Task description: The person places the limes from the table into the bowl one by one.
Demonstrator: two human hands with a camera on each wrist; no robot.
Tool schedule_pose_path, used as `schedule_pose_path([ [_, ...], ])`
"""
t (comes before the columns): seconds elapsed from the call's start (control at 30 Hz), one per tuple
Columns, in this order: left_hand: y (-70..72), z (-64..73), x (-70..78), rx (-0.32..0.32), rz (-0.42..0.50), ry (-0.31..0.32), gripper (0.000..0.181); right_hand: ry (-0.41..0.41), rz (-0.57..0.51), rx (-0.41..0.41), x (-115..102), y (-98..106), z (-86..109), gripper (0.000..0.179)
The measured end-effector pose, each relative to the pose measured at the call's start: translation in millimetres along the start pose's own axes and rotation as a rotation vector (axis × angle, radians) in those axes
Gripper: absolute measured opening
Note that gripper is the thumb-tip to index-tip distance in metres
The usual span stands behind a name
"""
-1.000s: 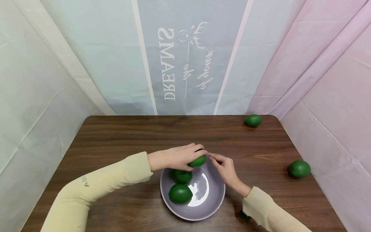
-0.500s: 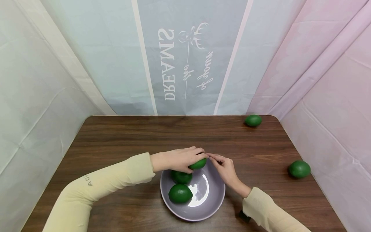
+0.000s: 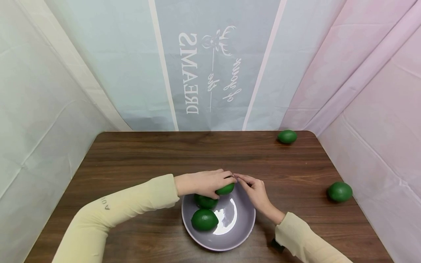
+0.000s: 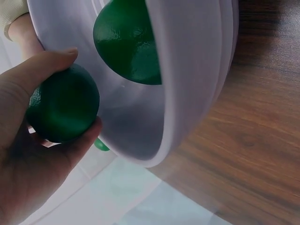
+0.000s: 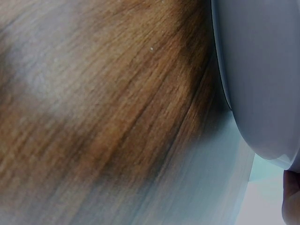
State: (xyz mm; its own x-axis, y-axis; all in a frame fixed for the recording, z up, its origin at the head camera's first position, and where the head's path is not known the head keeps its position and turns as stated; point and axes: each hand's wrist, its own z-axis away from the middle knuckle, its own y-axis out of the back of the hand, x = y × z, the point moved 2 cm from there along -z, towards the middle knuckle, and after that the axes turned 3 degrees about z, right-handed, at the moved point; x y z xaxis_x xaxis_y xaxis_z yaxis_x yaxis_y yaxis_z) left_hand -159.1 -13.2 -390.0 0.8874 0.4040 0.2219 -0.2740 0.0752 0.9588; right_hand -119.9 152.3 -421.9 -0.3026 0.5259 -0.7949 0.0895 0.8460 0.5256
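Green lime (image 4: 65, 105) is what your left hand (image 3: 210, 182) grips, thumb bent over one side and fingers round the other. You have it at the far part of the mauve bowl (image 3: 236, 233), just beside the fingertips of your right hand (image 3: 258, 193); whether it touches the bottom, you cannot tell from these views. Your right hand pinches the bowl's edge between thumb and fingers, and the fingertips of both hands come close together there. Partly hidden below your left palm lies a second lime (image 3: 205, 203), inside the bowl. On the body side of that one, clear of both hands, you have a third lime (image 3: 204, 220), also in the bowl. Off to the right of your right hand, a fourth lime (image 3: 340, 191) rests near the edge of the brown table (image 3: 148, 149). Beyond your right hand, well apart from it, a fifth lime (image 3: 287, 136) lies by the far corner. Ahead of both hands hangs a pale blue cloth (image 3: 210, 120) with white lettering.
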Motion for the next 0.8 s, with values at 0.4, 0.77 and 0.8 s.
schedule_pose_path([
  [0.4, -4.2, -4.0, 1.2, -0.059, -0.038, 0.019, 0.072, 0.020, -0.008, 0.007, 0.6, -0.2, -0.3, 0.018],
  [0.77, -7.1, -6.4, 3.2, -0.062, -0.107, 0.019, 0.072, 0.000, -0.015, 0.002, 0.3, -0.3, -1.0, 0.018],
  [0.8, -7.5, -6.4, 3.2, -0.063, -0.110, 0.015, 0.072, 0.001, -0.017, 0.000, 0.3, -0.3, -1.1, 0.018],
])
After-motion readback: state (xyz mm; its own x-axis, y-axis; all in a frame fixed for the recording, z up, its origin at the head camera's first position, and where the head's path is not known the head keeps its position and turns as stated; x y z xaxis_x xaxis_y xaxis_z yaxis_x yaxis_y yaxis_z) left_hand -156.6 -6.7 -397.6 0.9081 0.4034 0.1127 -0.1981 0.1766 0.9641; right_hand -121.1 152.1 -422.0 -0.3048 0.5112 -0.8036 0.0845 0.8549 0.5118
